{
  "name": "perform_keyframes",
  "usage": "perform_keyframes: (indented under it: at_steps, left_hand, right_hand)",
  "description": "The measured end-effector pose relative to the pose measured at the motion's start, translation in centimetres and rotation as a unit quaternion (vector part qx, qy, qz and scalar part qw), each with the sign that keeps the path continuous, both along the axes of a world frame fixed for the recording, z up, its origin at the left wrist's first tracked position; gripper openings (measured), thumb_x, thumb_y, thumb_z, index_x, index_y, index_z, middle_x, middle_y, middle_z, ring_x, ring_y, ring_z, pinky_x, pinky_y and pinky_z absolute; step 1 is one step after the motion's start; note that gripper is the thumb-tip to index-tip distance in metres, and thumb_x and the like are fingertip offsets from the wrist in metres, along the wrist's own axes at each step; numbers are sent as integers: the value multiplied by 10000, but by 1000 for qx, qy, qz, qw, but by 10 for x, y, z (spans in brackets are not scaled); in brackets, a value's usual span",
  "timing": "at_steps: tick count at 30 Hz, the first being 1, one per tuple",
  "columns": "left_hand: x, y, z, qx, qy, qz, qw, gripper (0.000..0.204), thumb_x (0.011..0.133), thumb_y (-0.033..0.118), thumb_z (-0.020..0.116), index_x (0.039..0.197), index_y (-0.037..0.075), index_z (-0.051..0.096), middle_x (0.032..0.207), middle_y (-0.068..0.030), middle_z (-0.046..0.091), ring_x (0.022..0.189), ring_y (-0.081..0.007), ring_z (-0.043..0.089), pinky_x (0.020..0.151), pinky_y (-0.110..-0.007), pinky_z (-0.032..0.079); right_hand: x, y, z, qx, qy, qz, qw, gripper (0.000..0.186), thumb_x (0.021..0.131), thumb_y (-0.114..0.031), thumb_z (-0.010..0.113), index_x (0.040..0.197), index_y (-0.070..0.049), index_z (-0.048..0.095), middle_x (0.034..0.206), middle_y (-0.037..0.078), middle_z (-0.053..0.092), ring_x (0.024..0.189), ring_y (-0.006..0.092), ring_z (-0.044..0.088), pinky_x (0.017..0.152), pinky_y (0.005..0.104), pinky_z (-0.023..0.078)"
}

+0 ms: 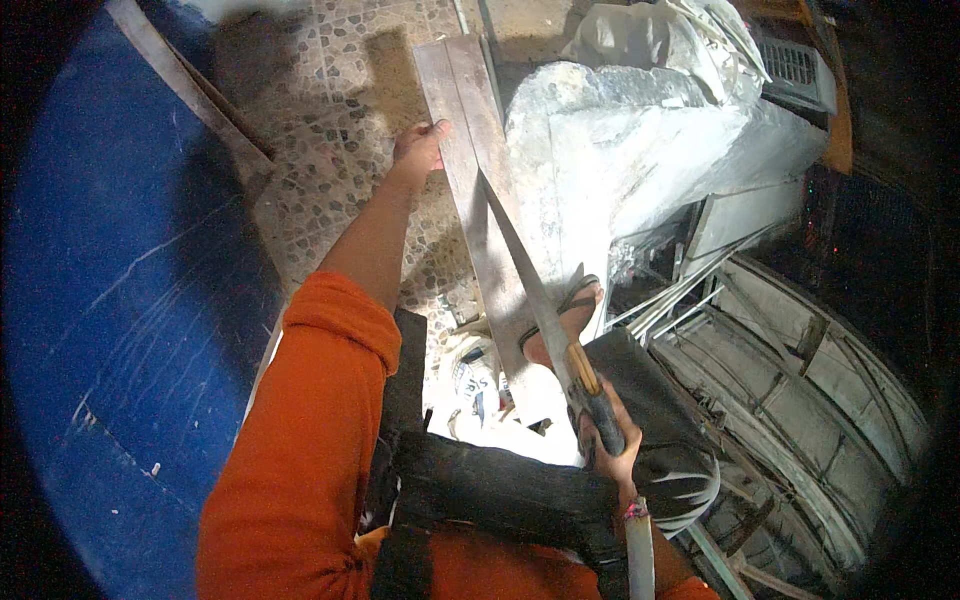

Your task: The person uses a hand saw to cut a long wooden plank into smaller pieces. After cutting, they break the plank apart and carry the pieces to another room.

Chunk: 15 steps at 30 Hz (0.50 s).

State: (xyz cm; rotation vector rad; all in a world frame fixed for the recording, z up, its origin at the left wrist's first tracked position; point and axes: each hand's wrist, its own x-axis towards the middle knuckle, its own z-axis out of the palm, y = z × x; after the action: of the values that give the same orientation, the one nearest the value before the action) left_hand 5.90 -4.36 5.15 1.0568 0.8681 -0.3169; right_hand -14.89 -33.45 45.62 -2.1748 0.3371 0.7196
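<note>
The right hand [612,445], in the lower middle of the frame just right of centre, is wrapped around the dark grip of a handsaw [537,275], whose handle also has a yellowish wooden section. From there the long grey blade slants up and left across the board [475,215], its narrow far end lying near the board's middle. The board, pale brownish and long, runs from the top centre down toward the bright lower centre, and a thin dark line runs lengthwise along its upper part to the blade's end. The left hand [422,150], above centre, grips the board's left edge, thumb on the upper face. Beside the blade, a foot in a dark sandal [575,308] is at the board's right side; whether it presses on the wood is unclear. A stone-patterned floor [330,190] spreads left of the board, with a blue surface [120,300] filling the left of the frame. A large whitish block [640,140] stands at the upper right, and metal frames [800,370] crowd the lower right.
</note>
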Motion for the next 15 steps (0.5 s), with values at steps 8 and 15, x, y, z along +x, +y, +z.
perform_keyframes:
  at_steps: [8,15]
  left_hand:
    - [2,-8,-16,29,6,-86,996,398,930,386,737,1114,43,652,1026,-105,720,837,-230,724,747,-387,616]
    - [-6,-7,15,-31,-1,4,1000,402,970,395,695,1181,60,625,1064,-112,709,924,-246,720,799,-420,612]
  right_hand:
    - [180,127,-193,-56,-82,97,990,466,913,-270,693,1293,-6,634,1091,280,712,988,359,715,864,385,536]
    - [-1,14,-8,36,10,-55,998,583,904,-82,697,1440,32,499,1397,173,615,1270,230,594,1077,364,453]
